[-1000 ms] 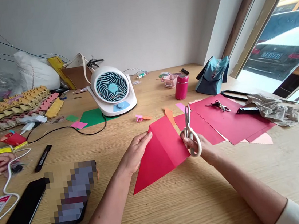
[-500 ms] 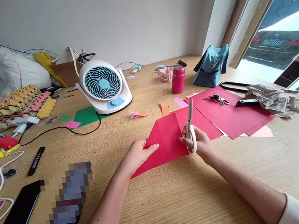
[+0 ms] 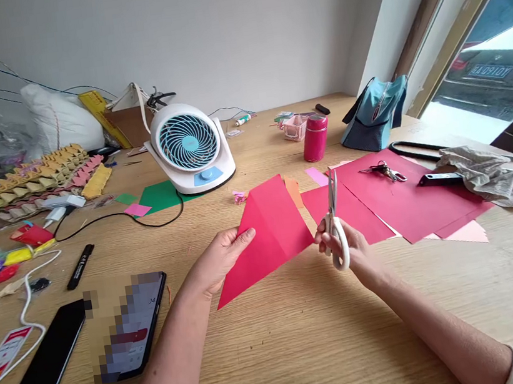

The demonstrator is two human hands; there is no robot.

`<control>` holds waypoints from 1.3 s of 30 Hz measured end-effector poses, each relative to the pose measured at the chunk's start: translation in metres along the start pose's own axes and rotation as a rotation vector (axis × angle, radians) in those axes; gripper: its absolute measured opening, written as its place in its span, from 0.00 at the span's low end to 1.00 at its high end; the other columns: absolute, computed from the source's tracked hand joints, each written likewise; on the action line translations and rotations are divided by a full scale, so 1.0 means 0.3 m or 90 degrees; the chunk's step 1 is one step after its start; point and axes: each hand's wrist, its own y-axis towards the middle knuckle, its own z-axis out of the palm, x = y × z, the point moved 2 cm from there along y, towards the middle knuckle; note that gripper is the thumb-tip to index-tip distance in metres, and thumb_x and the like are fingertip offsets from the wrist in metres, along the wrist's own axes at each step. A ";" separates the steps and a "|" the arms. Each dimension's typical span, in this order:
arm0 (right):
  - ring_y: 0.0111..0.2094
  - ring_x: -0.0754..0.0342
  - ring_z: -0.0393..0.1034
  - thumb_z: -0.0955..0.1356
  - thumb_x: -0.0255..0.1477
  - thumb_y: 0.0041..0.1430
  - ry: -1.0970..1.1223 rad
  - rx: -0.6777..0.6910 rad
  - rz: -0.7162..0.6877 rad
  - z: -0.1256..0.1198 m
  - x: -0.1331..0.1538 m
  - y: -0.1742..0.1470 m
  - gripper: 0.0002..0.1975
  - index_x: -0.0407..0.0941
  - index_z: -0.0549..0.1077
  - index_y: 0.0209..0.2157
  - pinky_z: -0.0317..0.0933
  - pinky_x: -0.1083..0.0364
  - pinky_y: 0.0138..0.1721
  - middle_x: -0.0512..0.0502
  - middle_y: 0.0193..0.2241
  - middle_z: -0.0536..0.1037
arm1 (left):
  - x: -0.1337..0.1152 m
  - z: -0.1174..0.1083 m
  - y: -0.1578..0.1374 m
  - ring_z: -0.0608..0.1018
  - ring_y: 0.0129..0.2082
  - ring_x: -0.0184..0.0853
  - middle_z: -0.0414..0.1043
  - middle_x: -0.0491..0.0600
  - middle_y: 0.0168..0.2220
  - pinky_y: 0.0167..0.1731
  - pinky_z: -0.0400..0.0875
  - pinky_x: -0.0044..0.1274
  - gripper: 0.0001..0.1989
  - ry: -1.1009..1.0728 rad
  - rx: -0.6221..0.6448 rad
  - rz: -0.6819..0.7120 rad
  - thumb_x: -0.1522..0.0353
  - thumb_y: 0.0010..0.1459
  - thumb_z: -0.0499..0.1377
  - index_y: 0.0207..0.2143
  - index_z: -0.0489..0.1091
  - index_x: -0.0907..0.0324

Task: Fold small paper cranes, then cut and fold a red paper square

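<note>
A creased piece of red paper (image 3: 266, 228) is pinched in my left hand (image 3: 224, 256), with the thumb on top of it. The paper tilts up above the table. In my right hand (image 3: 351, 245) is a pair of scissors (image 3: 335, 225) with white handles, blades pointing up and slightly apart. My right fingertips are close to the paper's right corner; whether they touch it I cannot tell. Behind the scissors lies another red sheet (image 3: 344, 215), and larger red sheets (image 3: 405, 207) are stacked to the right.
A white fan (image 3: 191, 144) stands at the back, near a pink-red canister (image 3: 315, 138) and a blue bag (image 3: 376, 113). Keys (image 3: 383, 170) and a crumpled grey cloth (image 3: 490, 174) lie on the red sheets. Phones (image 3: 46, 358) and a black marker (image 3: 80, 267) are at left.
My left hand has lifted and tilted the red paper, its right edge swinging away from the scissors. My right fingers have loosened from the paper. The view has shifted slightly left.
</note>
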 end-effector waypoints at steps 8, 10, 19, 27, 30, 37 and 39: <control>0.27 0.55 0.66 0.59 0.54 0.66 -0.086 0.270 0.032 0.032 -0.006 -0.036 0.26 0.43 0.66 0.41 0.60 0.54 0.31 0.48 0.28 0.71 | -0.085 -0.092 -0.037 0.81 0.42 0.42 0.82 0.50 0.34 0.45 0.74 0.30 0.18 -0.037 -0.151 0.172 0.57 0.52 0.69 0.40 0.79 0.59; 0.27 0.54 0.67 0.59 0.55 0.65 -0.117 0.316 0.039 0.043 -0.002 -0.045 0.27 0.43 0.65 0.39 0.60 0.54 0.31 0.47 0.27 0.71 | -0.099 -0.106 -0.044 0.81 0.44 0.41 0.82 0.50 0.35 0.47 0.73 0.30 0.18 -0.053 -0.192 0.200 0.57 0.51 0.70 0.40 0.79 0.59; 0.26 0.56 0.62 0.61 0.55 0.64 -0.184 0.409 0.061 0.080 0.022 -0.075 0.27 0.43 0.66 0.34 0.57 0.55 0.29 0.47 0.26 0.70 | -0.082 -0.087 -0.038 0.82 0.36 0.39 0.82 0.49 0.33 0.43 0.75 0.30 0.19 -0.068 -0.163 0.165 0.57 0.51 0.70 0.40 0.79 0.59; 0.24 0.57 0.61 0.62 0.54 0.63 -0.149 0.417 0.102 0.083 0.022 -0.080 0.26 0.43 0.66 0.35 0.56 0.56 0.27 0.49 0.25 0.70 | -0.075 -0.075 -0.033 0.83 0.33 0.38 0.83 0.49 0.33 0.35 0.76 0.25 0.15 -0.115 -0.173 0.123 0.60 0.51 0.70 0.38 0.79 0.58; 0.26 0.57 0.62 0.62 0.54 0.63 -0.141 0.427 0.090 0.087 0.027 -0.081 0.26 0.43 0.66 0.35 0.57 0.56 0.28 0.48 0.25 0.69 | -0.078 -0.077 -0.033 0.83 0.32 0.36 0.83 0.48 0.33 0.34 0.77 0.24 0.14 -0.129 -0.186 0.122 0.61 0.52 0.70 0.38 0.78 0.58; 0.25 0.57 0.62 0.61 0.54 0.64 -0.134 0.426 0.080 0.084 0.020 -0.083 0.27 0.42 0.67 0.36 0.57 0.56 0.28 0.49 0.26 0.69 | -0.053 -0.063 -0.025 0.82 0.29 0.34 0.83 0.49 0.32 0.31 0.75 0.21 0.14 -0.101 -0.128 0.064 0.60 0.52 0.70 0.37 0.78 0.59; 0.25 0.57 0.62 0.62 0.54 0.64 -0.137 0.421 0.084 0.083 0.017 -0.085 0.26 0.42 0.67 0.36 0.57 0.56 0.29 0.49 0.26 0.69 | -0.050 -0.058 -0.024 0.82 0.29 0.34 0.83 0.50 0.33 0.31 0.75 0.21 0.15 -0.086 -0.114 0.057 0.60 0.52 0.70 0.38 0.78 0.59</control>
